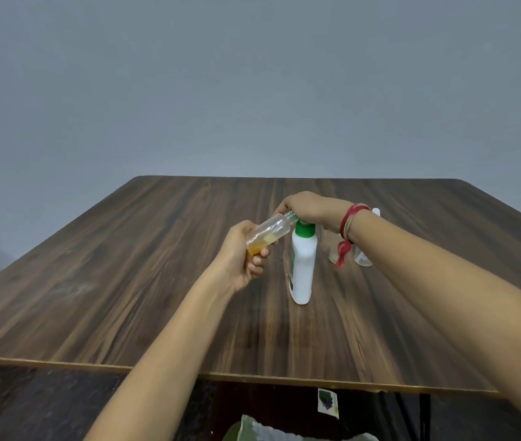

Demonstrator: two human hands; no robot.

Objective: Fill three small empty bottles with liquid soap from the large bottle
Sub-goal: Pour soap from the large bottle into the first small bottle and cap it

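Small btl tilted, amber soap inside — lrg white btl upright.

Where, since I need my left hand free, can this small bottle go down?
Bare: the table's left side, from the left hand to the left edge, and the near strip between the large white bottle and the front edge. Crowded: right of that bottle, where two small bottles stand behind the right wrist.
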